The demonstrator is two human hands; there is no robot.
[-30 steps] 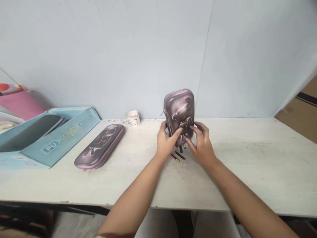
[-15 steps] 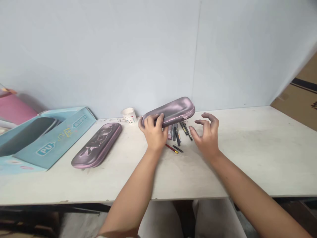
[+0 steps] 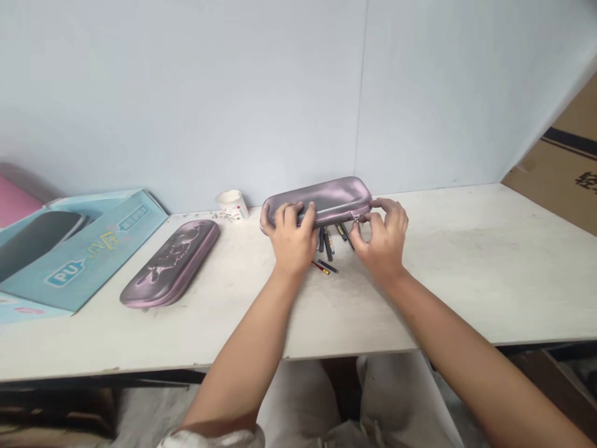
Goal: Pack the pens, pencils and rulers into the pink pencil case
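A long mauve hard-shell pencil case (image 3: 317, 200) lies level on the white table (image 3: 466, 280), its zipper edge toward me. My left hand (image 3: 293, 236) grips its left end, fingers over the top. My right hand (image 3: 381, 239) is at its right end, with finger and thumb pinched on the small zipper pull (image 3: 357, 219). Several pens and markers (image 3: 328, 244) lie under the case's front edge, partly hidden by it. A red pencil (image 3: 319, 267) and a dark pen (image 3: 328, 266) lie nearer me, between my hands.
A matching closed pencil case (image 3: 170, 264) lies to the left, beyond it a light blue box (image 3: 88, 255) with a dark lid insert. A paper cup (image 3: 232, 205) stands by the wall with scraps around it. Cardboard (image 3: 559, 168) shows at the right.
The case has dropped from upright through tilted to lying level. My right hand has closed from open onto the zipper pull. More pens now show beneath the case.
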